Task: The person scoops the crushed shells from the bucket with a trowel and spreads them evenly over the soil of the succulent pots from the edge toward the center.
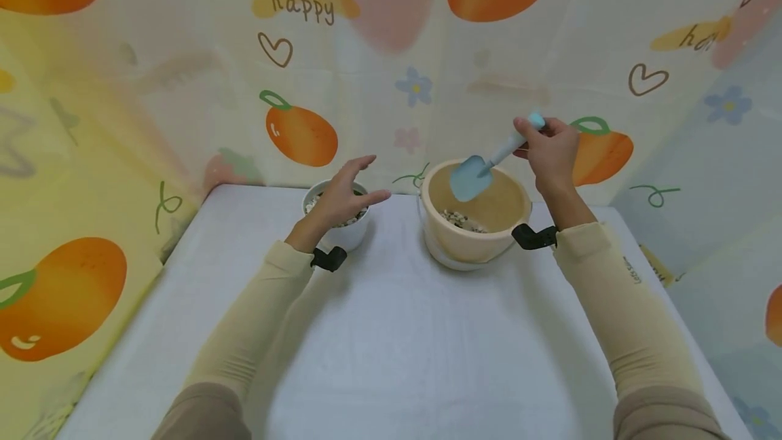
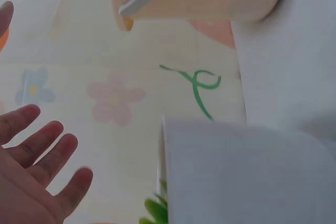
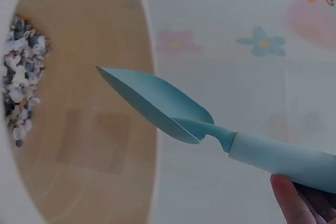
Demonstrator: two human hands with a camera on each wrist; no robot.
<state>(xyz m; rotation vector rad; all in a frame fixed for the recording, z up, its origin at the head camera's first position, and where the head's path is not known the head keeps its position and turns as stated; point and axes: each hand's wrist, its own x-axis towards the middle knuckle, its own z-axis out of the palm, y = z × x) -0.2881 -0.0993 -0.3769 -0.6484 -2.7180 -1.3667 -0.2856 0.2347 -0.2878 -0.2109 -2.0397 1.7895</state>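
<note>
Currently working over a white cloth-covered tabletop (image 1: 403,348), facing a round cream plastic bucket (image 1: 453,243) and, left of it, a small round white pot (image 1: 356,235). Slanting a light-blue trowel (image 1: 472,180) blade-down over the bucket's mouth, pinching its handle in the right hand (image 1: 554,155). Holding the left hand (image 1: 339,201) above the pot with wide-spread fingers (image 2: 58,153). Looking down on green leaves (image 2: 156,210) in the pot and small grey-and-white pebbles (image 3: 22,77) inside the bucket.

Pot (image 1: 348,235) left of bucket (image 1: 455,246) on table (image 1: 379,352), pebbles (image 1: 462,221) in bucket, trowel (image 1: 472,179) above.
</note>
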